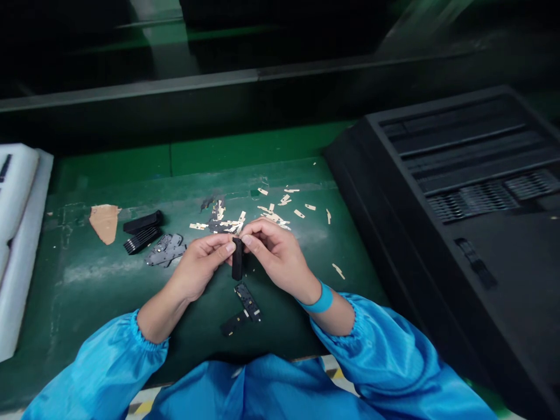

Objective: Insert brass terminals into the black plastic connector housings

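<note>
Between my two hands is a small black rectangular plastic part (237, 260), hanging upright over the middle of the table. My left hand (205, 260) pinches its upper left side with thumb and fingers. At its top end my right hand (275, 252) is closed, thumb and fingertips together; what they pinch, if anything, is too small to make out. Just below lie two black pieces with small metal spots (248, 301), one across the end of the other. Behind my fingertips is a scatter of small cream-coloured strips (272, 214), some on dark flat pieces.
Left of my hands lie dark flat parts (166, 251), black blocks (143, 231) and a brown scrap (105, 223). White foam (21, 233) stands at the far left. A large black tray (420, 256) with rows of slim parts (476, 201) takes up the right side.
</note>
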Available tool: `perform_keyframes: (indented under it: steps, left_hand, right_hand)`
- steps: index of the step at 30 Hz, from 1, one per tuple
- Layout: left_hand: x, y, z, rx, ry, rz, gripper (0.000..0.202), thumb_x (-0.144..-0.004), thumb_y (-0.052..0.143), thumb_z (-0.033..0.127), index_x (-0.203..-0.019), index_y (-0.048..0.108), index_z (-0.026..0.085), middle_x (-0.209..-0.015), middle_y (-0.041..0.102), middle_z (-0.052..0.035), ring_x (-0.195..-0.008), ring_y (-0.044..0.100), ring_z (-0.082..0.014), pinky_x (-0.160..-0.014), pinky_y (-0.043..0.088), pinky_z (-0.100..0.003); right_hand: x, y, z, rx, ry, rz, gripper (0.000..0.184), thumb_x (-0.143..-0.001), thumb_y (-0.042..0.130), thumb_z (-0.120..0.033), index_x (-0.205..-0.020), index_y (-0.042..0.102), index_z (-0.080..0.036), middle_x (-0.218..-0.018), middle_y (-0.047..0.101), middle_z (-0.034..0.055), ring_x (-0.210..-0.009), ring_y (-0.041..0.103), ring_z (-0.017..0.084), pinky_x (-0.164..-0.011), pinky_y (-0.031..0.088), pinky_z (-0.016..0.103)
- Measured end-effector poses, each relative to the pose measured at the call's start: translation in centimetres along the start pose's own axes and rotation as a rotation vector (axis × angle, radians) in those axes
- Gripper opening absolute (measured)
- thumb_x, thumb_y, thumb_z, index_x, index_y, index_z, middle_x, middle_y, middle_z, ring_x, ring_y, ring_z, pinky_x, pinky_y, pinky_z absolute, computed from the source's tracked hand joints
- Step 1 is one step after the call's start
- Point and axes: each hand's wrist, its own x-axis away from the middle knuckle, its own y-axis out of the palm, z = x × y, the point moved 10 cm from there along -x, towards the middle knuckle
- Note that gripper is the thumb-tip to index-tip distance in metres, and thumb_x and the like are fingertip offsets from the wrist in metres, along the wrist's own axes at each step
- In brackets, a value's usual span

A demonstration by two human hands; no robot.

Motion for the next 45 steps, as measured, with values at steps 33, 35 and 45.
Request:
perform_keyframes:
  steps: [33, 35, 45]
  left_hand:
    - [1.1, -2.0, 2.6, 0.050, 0.278, 0.268, 0.027, -0.085, 0.080, 0.028, -0.108, 0.068, 0.020, -0.074, 0.069, 0.0037, -0.064, 0.063, -0.0083, -0.066, 0.052, -0.018]
    - [1.7, -2.0, 3.6, -0.076, 0.347, 0.298, 0.035, -0.087, 0.078, 0.026, -0.119, 0.066, 0.022, -0.077, 0.072, 0.0035, -0.065, 0.066, -0.0092, -0.068, 0.055, -0.020]
    - [4.2, -0.3, 6.4, -0.806, 0.667, 0.420, 0.012, -0.090, 0.073, 0.024, -0.102, 0.075, 0.021, -0.088, 0.080, -0.0028, -0.074, 0.073, -0.0157, -0.072, 0.060, -0.029]
  right_hand:
    - [1.9, 1.8, -3.2, 0.524, -0.302, 0.036, 0.021, -0.092, 0.062, -0.020, -0.072, 0.059, -0.021, -0.065, 0.061, -0.0016, -0.060, 0.059, 0.013, -0.060, 0.045, 0.025]
    - [2.0, 1.9, -3.3, 0.549, -0.310, 0.031, 0.018, -0.092, 0.060, -0.018, -0.074, 0.060, -0.021, -0.066, 0.062, -0.0011, -0.061, 0.060, 0.013, -0.060, 0.045, 0.025]
    - [1.0, -0.9, -4.1, 0.581, -0.307, 0.111, 0.011, -0.097, 0.062, -0.023, -0.098, 0.073, -0.020, -0.085, 0.076, 0.0029, -0.071, 0.069, 0.016, -0.068, 0.055, 0.028]
